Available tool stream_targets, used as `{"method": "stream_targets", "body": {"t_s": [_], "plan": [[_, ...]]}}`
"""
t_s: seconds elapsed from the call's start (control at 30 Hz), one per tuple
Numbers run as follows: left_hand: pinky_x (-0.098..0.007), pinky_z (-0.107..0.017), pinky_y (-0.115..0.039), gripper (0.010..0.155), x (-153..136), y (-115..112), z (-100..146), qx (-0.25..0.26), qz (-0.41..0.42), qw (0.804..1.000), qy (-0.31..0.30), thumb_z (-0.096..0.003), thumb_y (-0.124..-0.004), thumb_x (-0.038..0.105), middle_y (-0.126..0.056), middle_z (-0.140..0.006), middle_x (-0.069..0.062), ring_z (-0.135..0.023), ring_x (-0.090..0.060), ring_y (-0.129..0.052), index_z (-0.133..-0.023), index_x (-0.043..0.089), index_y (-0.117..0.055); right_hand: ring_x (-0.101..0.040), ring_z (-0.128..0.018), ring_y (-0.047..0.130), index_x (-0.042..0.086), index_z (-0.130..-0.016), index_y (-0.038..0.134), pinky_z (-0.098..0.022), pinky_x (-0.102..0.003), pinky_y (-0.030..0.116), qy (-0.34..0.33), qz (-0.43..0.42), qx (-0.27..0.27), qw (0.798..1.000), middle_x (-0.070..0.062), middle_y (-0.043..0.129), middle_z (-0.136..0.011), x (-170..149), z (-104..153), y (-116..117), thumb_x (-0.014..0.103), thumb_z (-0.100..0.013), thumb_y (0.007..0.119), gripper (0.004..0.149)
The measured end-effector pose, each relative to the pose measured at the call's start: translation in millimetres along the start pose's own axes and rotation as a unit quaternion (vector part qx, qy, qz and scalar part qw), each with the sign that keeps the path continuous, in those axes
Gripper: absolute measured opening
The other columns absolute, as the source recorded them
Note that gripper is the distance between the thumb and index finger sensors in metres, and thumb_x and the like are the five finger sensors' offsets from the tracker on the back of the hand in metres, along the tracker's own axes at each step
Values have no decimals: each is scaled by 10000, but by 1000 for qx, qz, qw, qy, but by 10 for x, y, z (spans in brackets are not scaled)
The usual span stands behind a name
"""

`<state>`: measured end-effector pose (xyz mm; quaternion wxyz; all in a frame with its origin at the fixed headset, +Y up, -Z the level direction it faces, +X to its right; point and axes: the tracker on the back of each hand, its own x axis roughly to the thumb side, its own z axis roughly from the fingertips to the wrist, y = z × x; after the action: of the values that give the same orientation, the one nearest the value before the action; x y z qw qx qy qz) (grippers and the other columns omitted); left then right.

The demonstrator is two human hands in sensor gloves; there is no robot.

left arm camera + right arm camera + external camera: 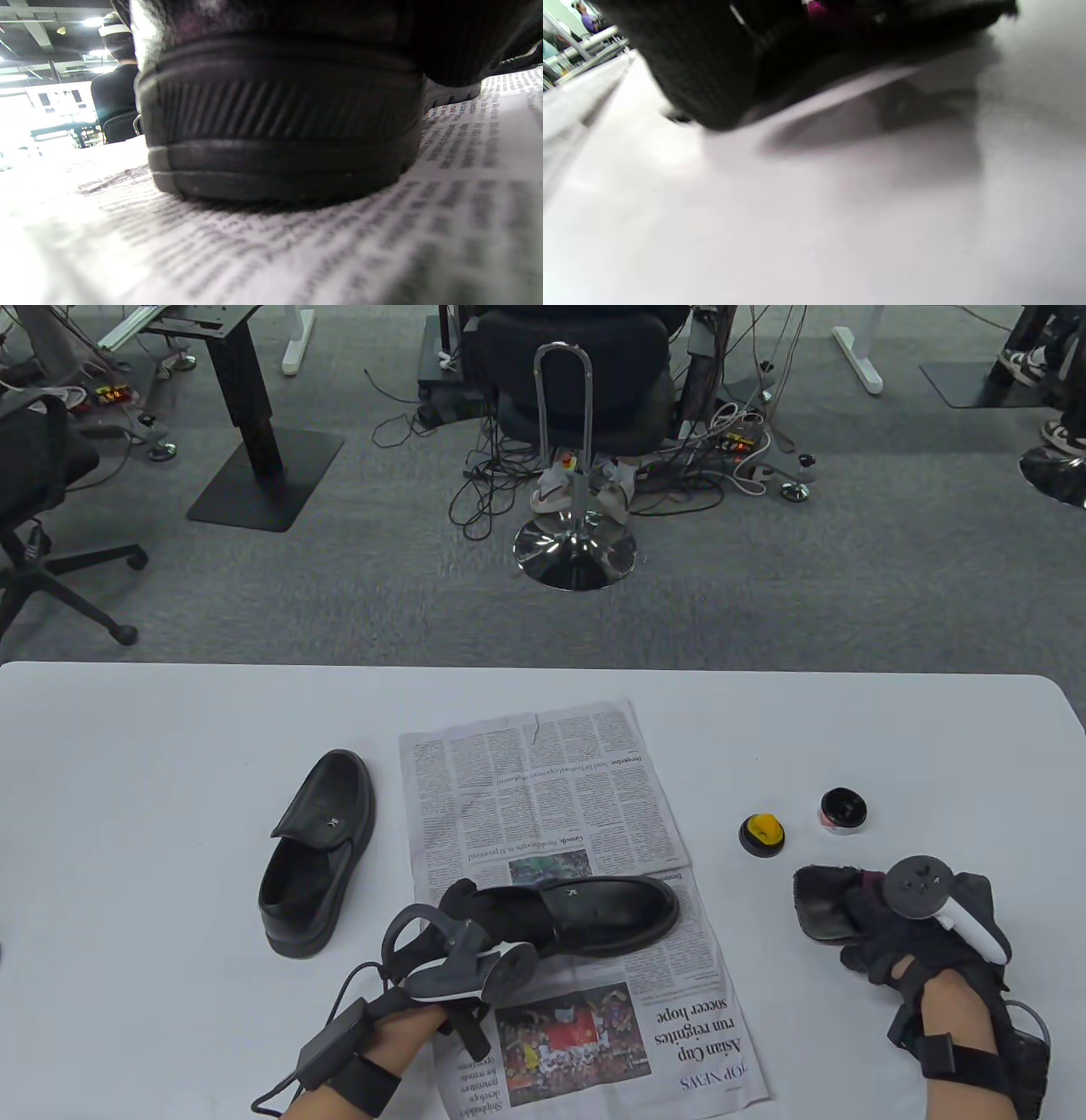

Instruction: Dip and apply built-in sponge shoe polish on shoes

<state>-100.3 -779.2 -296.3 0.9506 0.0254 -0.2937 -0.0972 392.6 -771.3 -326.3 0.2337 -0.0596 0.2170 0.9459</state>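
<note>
Bench [153,746]: white top; a newspaper [543,797] lies spread at its middle, running toward the near edge.
Shoe on paper [607,912]: black loafer, sole down on the newspaper, toe toward the right. In the left wrist view its ribbed heel [280,123] sits flat on the print.
Left hand [462,912]: gloved, at the heel end of that shoe, fingers reaching into or around the opening. The tracker hides the grip, so I cannot tell whether the fingers are clamped on it.
Second shoe [318,853]: matching black loafer, off the paper, just left of it on the bare bench, toe pointing away.
Right hand [920,937]: gloved, resting on the bench well right of the paper, fingers curled round the near edge of a dark cloth [827,903]. The right wrist view is blurred and shows only dark fabric above the white surface.
Polish tin [842,811]: small, round, open, dark inside, beyond the cloth.
Sponge lid [762,834]: black disc with a yellow sponge standing up, just left of the tin, apart from it.
</note>
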Motion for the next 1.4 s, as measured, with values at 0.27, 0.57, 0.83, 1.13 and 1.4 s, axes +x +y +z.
{"method": "stream_targets", "body": {"t_s": [0.27, 0.57, 0.83, 1.13, 1.4], "plan": [[-588, -740, -612, 351, 0, 0, -1, 0, 1, 1000, 0, -407, -799, 622, -927, -510, 195, -582, -97, -896, -716, 456, -801, -540, -1003, 509, 183, -1037, 623, -680, -702, 488, -148, -73, -372, 913, -165, 525, -1081, 392, 587, -641, 457, -401, 903, 748], [-586, -740, -611, 351, -3, -2, -1, 1, 3, 1000, -1, -407, -800, 623, -926, -509, 196, -583, -97, -895, -716, 456, -802, -494, -966, 664, 214, -1007, 674, -678, -672, 551, -210, 94, -348, 909, -126, 695, -1007, 1391, 218, -550, 426, -392, 915, 693], [-585, -740, -611, 351, -7, -6, -4, 2, 5, 1000, -2, -408, -800, 625, -926, -508, 196, -582, -98, -895, -715, 456, -803, -403, -741, 950, 217, -877, 841, -612, -600, 722, -132, 186, -286, 931, -103, 893, -828, 1526, -608, -271, 423, -355, 945, 571], [-587, -741, -608, 351, -8, -8, -2, 4, 6, 1000, -3, -409, -800, 626, -925, -508, 195, -583, -98, -894, -716, 455, -803, -346, -622, 1013, 227, -855, 858, -579, -569, 769, -56, 205, -211, 954, -83, 941, -749, 1410, -1061, -96, 337, -335, 975, 544], [-586, -741, -609, 352, -8, -8, -1, 4, 5, 1000, -3, -407, -801, 626, -926, -508, 196, -584, -97, -894, -715, 455, -802, -321, -542, 1027, 254, -775, 920, -572, -551, 787, -68, 126, -249, 958, -56, 963, -699, 1212, -990, -263, 262, -332, 962, 444]]}}
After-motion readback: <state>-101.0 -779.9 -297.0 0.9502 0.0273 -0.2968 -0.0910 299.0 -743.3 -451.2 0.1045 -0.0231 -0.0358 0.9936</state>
